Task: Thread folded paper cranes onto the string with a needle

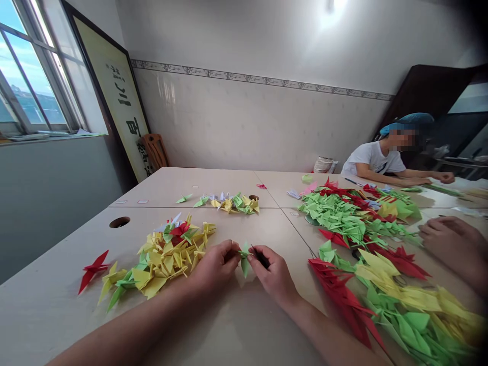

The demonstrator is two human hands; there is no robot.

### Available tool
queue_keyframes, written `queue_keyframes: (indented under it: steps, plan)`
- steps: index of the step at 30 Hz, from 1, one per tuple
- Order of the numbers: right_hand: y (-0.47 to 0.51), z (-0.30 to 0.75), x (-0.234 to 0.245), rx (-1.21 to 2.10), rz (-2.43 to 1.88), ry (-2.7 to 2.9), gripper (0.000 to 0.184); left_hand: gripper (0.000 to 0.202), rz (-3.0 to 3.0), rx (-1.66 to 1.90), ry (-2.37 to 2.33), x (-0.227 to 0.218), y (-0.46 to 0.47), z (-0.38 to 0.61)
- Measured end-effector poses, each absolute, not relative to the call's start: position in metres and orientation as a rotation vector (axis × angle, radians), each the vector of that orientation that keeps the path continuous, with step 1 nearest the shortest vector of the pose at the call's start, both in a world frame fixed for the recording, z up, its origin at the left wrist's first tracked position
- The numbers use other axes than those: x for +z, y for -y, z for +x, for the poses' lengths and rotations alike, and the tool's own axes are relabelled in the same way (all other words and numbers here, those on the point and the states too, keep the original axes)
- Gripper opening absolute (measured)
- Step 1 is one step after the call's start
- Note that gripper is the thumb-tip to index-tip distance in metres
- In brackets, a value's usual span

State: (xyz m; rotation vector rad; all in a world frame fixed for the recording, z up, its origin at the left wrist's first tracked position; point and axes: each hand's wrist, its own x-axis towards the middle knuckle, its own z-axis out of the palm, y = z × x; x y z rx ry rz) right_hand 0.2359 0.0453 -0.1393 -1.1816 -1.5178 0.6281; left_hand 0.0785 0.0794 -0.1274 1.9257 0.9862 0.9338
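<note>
An office-like craft room: joined tables (49, 310) with 2 round holes (119, 222), folded-paper heaps (163, 262), framed calligraphy (110, 96).

- Daylight entered through the window (32, 99) at left.
- Glare whitened the upper wall (244, 43).
- Soft shadows lay on the table (263, 231).
- Right edge blurred, upper corner dark.

hands (217, 267) pinching green folded paper (245, 266) | mostly yellow pile (164, 262) left

A paper piece (245, 265) sits between the left hand (219, 267) and the right hand (273, 274), over the table (232, 328). A paper heap (163, 263) lies left of them, a paper row (229, 204) behind, and a paper pile (335, 216) right, with a co-worker (375, 158) beyond it.
</note>
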Motion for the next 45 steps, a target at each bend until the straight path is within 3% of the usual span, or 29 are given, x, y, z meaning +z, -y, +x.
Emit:
queue_keyframes:
  steps: [9, 14, 21, 30, 37, 39, 42, 45]
  plan:
    - [-0.040, 0.231, -0.135, 0.701, -1.127, 1.493, 0.026, 0.019, 1.674, 1.093, -0.995, -0.140, -0.087, 0.082]
    - [-0.034, 0.228, -0.130, 0.688, -1.152, 1.641, 0.020, 0.012, 1.654, 1.199, -0.985, -0.138, -0.088, 0.080]
    - [-0.034, 0.227, -0.132, 0.716, -1.205, 1.686, 0.025, 0.003, 1.830, 1.260, -0.978, -0.137, -0.083, 0.084]
    - [-0.039, 0.228, -0.135, 0.783, -1.161, 1.646, 0.024, 0.004, 1.945, 1.226, -1.035, -0.133, -0.081, 0.083]
    - [-0.044, 0.232, -0.143, 0.945, -1.178, 1.458, 0.030, 0.008, 2.415, 1.244, -1.212, -0.085, -0.096, 0.055]
    - [-0.045, 0.233, -0.145, 0.977, -1.220, 1.447, 0.032, 0.011, 2.551, 1.109, -1.398, -0.067, -0.108, 0.042]
    - [-0.044, 0.233, -0.145, 1.018, -1.194, 1.476, 0.032, 0.016, 2.571, 0.629, -1.680, -0.049, -0.131, 0.019]
    - [-0.044, 0.232, -0.144, 1.024, -1.197, 1.480, 0.032, 0.012, 2.516, 0.391, -1.718, -0.038, -0.158, -0.003]
